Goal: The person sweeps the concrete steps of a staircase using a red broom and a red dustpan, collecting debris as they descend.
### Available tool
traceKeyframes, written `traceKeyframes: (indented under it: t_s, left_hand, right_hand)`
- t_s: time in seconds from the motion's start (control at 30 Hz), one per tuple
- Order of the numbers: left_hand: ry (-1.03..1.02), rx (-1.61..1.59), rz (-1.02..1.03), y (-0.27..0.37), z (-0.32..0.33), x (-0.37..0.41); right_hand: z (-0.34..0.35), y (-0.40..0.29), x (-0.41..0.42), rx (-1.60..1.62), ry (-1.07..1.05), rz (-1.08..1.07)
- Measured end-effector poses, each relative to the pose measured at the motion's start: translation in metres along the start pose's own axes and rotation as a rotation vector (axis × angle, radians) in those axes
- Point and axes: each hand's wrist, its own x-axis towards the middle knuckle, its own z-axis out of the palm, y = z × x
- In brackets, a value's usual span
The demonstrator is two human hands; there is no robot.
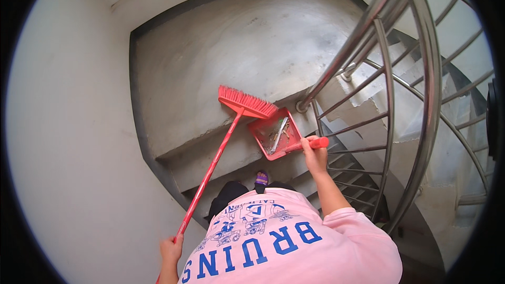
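Note:
My left hand (171, 249) grips the red pole of a broom (211, 171) at the lower left. The pole slants up to the broom head, whose red bristles (246, 100) point away from me, over the edge of the landing. My right hand (314, 156) is closed around the handle of a red dustpan (272, 157). The dustpan is over the steps just below the landing, its upper corner by the right end of the bristles. In it lie a pale, thin strip (280, 135), brownish bits and grey dust.
A concrete landing (244, 39) with a dark border spreads ahead. Steps (213, 157) run down from it to my sandalled foot (261, 179). A metal railing (355, 43) curves along the right, more stairs (442, 157) beyond it. A pale wall (79, 126) rises at the left.

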Motion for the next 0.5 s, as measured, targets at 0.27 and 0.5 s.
traceKeyframes:
  t_s: [0.27,0.5]
  left_hand:
    - [0.083,-0.055,-0.145,-0.08,0.017,-0.065]
    - [-0.02,-0.106,-0.113,-0.044,0.03,0.005]
  right_hand:
    - [0.008,-0.019,-0.004,-0.018,-0.089,-0.033]
    - [0.028,-0.013,-0.021,-0.044,-0.096,-0.064]
